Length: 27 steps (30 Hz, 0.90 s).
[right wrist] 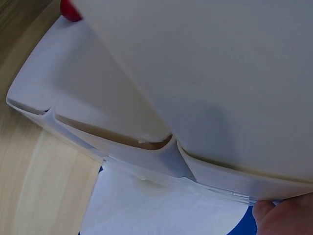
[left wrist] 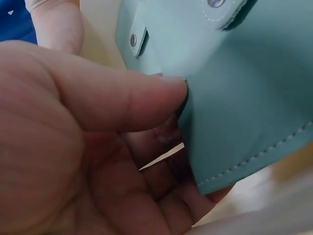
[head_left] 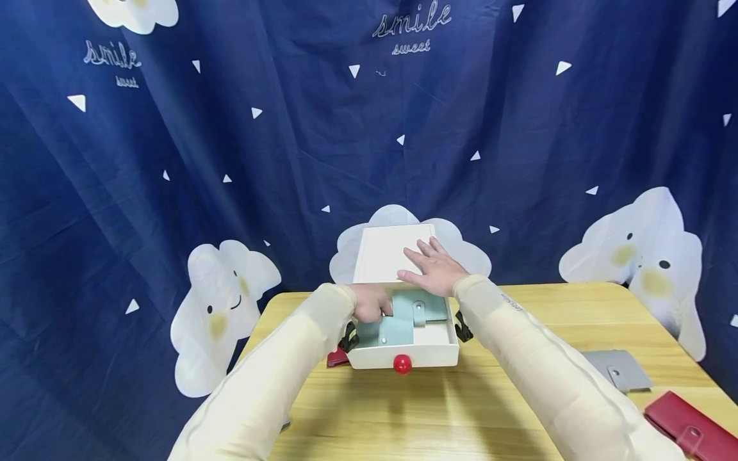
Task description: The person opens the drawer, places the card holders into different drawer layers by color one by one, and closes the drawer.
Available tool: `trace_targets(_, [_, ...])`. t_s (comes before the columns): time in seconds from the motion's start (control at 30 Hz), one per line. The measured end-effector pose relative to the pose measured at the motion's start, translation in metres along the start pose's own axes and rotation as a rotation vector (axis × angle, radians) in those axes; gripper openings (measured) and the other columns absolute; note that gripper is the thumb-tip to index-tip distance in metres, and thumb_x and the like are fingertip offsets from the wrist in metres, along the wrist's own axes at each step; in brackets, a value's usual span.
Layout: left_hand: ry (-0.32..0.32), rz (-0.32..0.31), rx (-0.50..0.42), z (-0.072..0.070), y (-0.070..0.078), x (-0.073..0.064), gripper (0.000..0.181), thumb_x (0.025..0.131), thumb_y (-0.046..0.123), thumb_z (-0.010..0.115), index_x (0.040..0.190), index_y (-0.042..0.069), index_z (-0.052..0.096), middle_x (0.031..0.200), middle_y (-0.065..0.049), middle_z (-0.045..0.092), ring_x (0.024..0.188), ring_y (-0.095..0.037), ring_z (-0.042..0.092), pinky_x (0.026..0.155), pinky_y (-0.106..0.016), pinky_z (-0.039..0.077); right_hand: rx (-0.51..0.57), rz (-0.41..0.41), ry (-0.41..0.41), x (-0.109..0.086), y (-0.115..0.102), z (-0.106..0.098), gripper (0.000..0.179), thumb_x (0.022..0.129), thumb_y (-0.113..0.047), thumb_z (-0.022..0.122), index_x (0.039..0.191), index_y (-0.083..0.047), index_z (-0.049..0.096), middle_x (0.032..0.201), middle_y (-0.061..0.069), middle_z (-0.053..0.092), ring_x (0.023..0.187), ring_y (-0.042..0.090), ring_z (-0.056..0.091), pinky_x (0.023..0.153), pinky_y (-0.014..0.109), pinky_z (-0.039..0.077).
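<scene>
A white drawer box (head_left: 389, 251) stands on the table with its drawer (head_left: 429, 355) pulled out by the red knob's side. Inside the drawer lie light-green snap wallets, one nearer the front (head_left: 399, 331) and another behind it (head_left: 426, 301). My left hand (head_left: 371, 302) reaches into the drawer. In the left wrist view its thumb and fingers pinch the corner of a green wallet (left wrist: 249, 93), with a second wallet (left wrist: 131, 46) beyond. My right hand (head_left: 436, 269) rests on the box top, fingers spread; only a part of that hand (right wrist: 288, 218) shows in the right wrist view.
On the wooden table (head_left: 519, 410), a grey wallet (head_left: 619, 369) and a red wallet (head_left: 692, 426) lie at the right. Something red (head_left: 337, 357) peeks out left of the drawer. A blue curtain (head_left: 300, 160) with clouds hangs behind the table.
</scene>
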<state>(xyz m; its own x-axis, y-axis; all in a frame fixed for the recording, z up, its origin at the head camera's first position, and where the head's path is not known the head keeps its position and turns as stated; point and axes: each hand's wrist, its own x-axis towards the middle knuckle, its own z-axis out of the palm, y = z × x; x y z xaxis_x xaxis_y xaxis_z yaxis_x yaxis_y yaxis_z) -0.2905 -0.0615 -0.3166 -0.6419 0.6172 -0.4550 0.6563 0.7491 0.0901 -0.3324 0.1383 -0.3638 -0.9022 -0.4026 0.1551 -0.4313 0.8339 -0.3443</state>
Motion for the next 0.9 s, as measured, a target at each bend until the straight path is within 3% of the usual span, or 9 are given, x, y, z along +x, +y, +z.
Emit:
trace_targets(0.2, [0.007, -0.028, -0.016, 0.0014, 0.0006, -0.0004, 0.041, 0.085, -0.002, 0.054, 0.118, 0.014, 0.070, 0.109, 0.002, 0.067, 0.087, -0.012, 0.054, 0.074, -0.023, 0.046, -0.001, 0.006, -0.004, 0.0000, 0.0001, 0.0001, 0.079, 0.092, -0.069, 0.036, 0.152, -0.018, 0.031, 0.158, 0.017, 0.017, 0.146, 0.037, -0.002, 0.117, 0.049, 0.006])
trace_targets(0.57, [0.070, -0.083, -0.084, 0.0031, 0.0003, 0.0000, 0.032, 0.086, 0.001, 0.062, 0.114, 0.012, 0.072, 0.099, -0.001, 0.071, 0.088, -0.012, 0.061, 0.075, -0.026, 0.051, 0.000, 0.007, 0.001, 0.0005, 0.0014, 0.0004, 0.079, 0.092, -0.070, 0.035, 0.152, -0.019, 0.031, 0.158, 0.016, 0.017, 0.146, 0.036, -0.002, 0.116, 0.050, 0.006])
trace_targets(0.9, [0.086, -0.072, -0.055, 0.0033, 0.0002, 0.0012, 0.022, 0.088, 0.007, 0.063, 0.106, 0.011, 0.076, 0.097, 0.003, 0.071, 0.076, -0.009, 0.055, 0.065, -0.021, 0.045, 0.004, 0.015, -0.007, 0.0001, 0.0013, -0.0001, 0.079, 0.092, -0.070, 0.035, 0.152, -0.019, 0.030, 0.158, 0.016, 0.016, 0.146, 0.036, -0.003, 0.116, 0.051, 0.006])
